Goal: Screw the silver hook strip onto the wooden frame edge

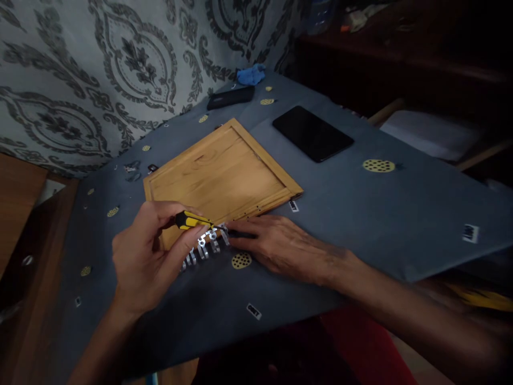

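A yellow-and-black screwdriver [193, 220] is gripped in my left hand [142, 256], between thumb and fingers. Its shaft points right, and its tip reaches the right end of a shiny metal strip with several curved hooks [203, 248]. This strip lies along the near edge of a framed wooden board [212, 171]. My right hand [280, 243] comes in from the right, fingers closed at the strip's end and resting against the board's edge. Something dark shows between those fingers; its kind is unclear. Small dark holes dot the board's near edge.
A black smartphone [312, 132] lies right of the board. Behind are a dark flat case [231, 98] and a crumpled blue cloth [251, 75]. A small clear plastic scrap [132, 170] sits left. Patterned wall covers the back; an open drawer [433, 133] is at right.
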Action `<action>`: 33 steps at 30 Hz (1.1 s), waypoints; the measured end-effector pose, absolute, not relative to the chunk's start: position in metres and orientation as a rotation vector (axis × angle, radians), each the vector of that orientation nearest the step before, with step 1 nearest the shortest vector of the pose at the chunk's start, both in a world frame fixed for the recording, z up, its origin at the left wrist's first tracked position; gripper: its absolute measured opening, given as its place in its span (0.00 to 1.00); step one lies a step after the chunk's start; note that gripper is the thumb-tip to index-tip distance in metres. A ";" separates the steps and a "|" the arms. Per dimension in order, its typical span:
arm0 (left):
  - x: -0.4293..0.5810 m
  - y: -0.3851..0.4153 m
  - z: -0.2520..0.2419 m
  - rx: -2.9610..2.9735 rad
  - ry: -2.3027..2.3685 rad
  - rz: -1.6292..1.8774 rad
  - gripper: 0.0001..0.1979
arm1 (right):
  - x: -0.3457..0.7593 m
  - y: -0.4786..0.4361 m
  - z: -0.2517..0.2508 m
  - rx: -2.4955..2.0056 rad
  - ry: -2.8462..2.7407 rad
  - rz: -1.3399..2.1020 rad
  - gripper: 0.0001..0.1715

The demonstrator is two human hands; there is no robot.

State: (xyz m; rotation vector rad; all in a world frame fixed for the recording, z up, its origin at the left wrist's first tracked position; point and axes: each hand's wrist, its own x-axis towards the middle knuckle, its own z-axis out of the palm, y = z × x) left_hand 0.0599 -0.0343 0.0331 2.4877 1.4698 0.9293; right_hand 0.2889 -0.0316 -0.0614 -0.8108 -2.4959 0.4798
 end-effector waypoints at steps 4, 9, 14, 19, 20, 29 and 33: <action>0.064 -0.032 0.036 2.460 1.439 0.932 0.09 | 0.288 -0.031 -0.062 -0.787 -2.479 0.458 0.28; 0.067 -0.032 0.039 2.504 1.414 0.948 0.10 | 0.289 -0.030 -0.060 -0.800 -2.494 0.455 0.27; 0.067 -0.031 0.042 2.536 1.416 0.922 0.09 | 0.289 -0.030 -0.058 -0.789 -2.500 0.445 0.25; 0.067 -0.027 0.046 2.595 1.341 0.849 0.09 | 0.289 -0.031 -0.057 -0.808 -2.524 0.441 0.26; 0.067 -0.026 0.047 2.607 1.320 0.835 0.09 | 0.288 -0.031 -0.058 -0.813 -2.530 0.438 0.26; 0.070 -0.022 0.053 2.868 1.159 0.648 0.09 | 0.289 -0.031 -0.062 -0.765 -2.506 0.406 0.27; 0.074 -0.023 0.053 2.869 1.189 0.646 0.07 | 0.289 -0.031 -0.062 -0.773 -2.504 0.407 0.27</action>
